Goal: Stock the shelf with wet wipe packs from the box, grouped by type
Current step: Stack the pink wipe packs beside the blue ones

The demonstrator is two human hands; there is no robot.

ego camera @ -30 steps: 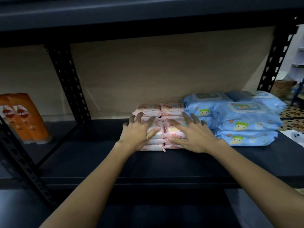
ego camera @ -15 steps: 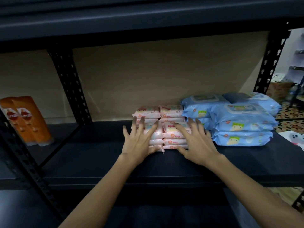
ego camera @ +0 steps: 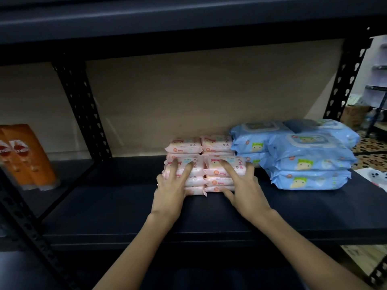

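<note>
Black steel shelf (ego camera: 293, 214): dark deck fills the middle of the view; perforated uprights at 10 and 2 o'clock; beige backboard behind.
Blue packs (ego camera: 310, 164): large wet wipe packs at 3 o'clock on the deck, in two stacks, a front stack of three and another behind it toward 1 o'clock; one more pack lies behind at the far right. Nearest edge sits just beside the pink group.
Pink packs (ego camera: 217, 143): small packs near centre, two front columns side by side and touching, two more columns behind at 12 o'clock. Front-column count not fully readable under the hands.
Orange bottles (ego camera: 29, 155): two, leaning, at 9 o'clock in the neighbouring bay, well apart from the packs.
Right hand (ego camera: 245, 189): palm down on the right front column, fingers spread over its top and right side, thumb against the lower front face.
Left hand (ego camera: 171, 191): on the left front column, fingers spread across top and front; thumb hidden, cannot tell its position.
Box: not identifiable.
</note>
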